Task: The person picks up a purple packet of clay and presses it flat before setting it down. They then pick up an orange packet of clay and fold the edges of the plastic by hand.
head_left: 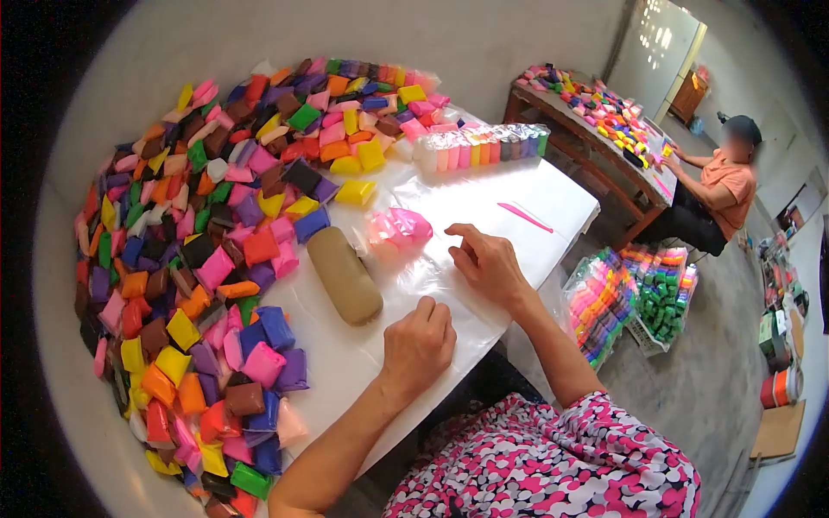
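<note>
Bare hands beside a heap of bright packets

Nearest is the person's shirt, patterned in pink, black, grey and white, its wearer at the edge of a white table. The left hand is low over the near part of the table, its fingers curled in together; the tips are hidden, so I cannot tell whether they are clamped on anything. The right hand is a little farther forward, palm down, with the fingers bent and the forefinger and thumb apart.

Just beyond the hands is a shiny pink bundle in clear plastic, lying on the table near the right fingertips but apart from them. A rounded tan block lies between that bundle and the heap. The heap covers the whole left side, small wrapped packets in orange, purple, yellow, green, blue, brown and black.

Toward the table's far edge lie a thin pink stick and a clear pack showing a row of many colours. On the floor past the table stand clear bags filled with more coloured packets.

Farther off, a co-worker in an orange top and dark cap sits at a second table, arms reaching toward another spread of packets. A pale door is behind.
</note>
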`<state>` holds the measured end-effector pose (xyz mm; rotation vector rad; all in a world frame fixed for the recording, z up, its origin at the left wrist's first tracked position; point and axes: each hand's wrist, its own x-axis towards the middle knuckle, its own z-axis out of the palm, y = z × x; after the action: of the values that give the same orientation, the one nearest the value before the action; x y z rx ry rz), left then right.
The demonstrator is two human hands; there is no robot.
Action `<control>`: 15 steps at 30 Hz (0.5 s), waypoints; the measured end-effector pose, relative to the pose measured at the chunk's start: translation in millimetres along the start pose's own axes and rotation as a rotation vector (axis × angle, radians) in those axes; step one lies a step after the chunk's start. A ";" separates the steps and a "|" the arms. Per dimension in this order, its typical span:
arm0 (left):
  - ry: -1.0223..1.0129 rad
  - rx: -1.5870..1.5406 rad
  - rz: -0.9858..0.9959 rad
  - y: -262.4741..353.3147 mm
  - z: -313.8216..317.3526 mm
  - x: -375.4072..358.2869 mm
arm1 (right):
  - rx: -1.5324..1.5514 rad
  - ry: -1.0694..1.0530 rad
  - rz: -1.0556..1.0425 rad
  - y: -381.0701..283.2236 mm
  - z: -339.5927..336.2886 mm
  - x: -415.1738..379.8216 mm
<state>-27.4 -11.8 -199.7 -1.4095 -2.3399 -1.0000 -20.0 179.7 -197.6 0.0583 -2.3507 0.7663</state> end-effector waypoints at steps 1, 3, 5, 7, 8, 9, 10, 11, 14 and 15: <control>0.004 -0.001 0.003 -0.6 0.2 0.1 | -0.005 0.002 -0.003 0.4 -0.2 0.1; 0.000 -0.003 0.004 -1.3 -0.1 0.2 | -0.009 0.005 -0.006 0.7 0.2 0.5; -0.004 -0.006 0.004 -1.5 -0.4 -0.2 | -0.005 0.006 -0.005 1.3 0.7 0.1; -0.008 -0.010 0.003 -1.2 -0.7 -0.4 | -0.003 0.004 -0.001 1.5 0.6 0.0; -0.016 -0.003 0.005 -0.4 -1.7 0.2 | -0.002 0.003 0.003 1.5 0.6 0.0; -0.025 0.004 0.005 1.6 -3.2 1.2 | 0.001 0.007 0.003 1.5 -0.4 0.4; -0.033 0.011 0.006 2.2 -3.8 1.1 | 0.003 0.011 0.003 1.0 -0.6 0.3; -0.030 0.017 0.010 2.0 -3.7 0.8 | 0.006 0.012 0.004 0.5 -0.6 0.0; -0.021 0.027 0.024 1.0 -3.3 0.7 | -0.004 0.024 -0.013 0.0 -0.2 0.0; -0.018 0.026 0.028 0.8 -3.2 0.6 | -0.006 0.022 -0.011 0.3 -0.1 -0.3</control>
<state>-27.5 -13.3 -196.7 -1.4439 -2.3300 -0.9502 -19.8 179.9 -197.8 0.0594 -2.3295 0.7516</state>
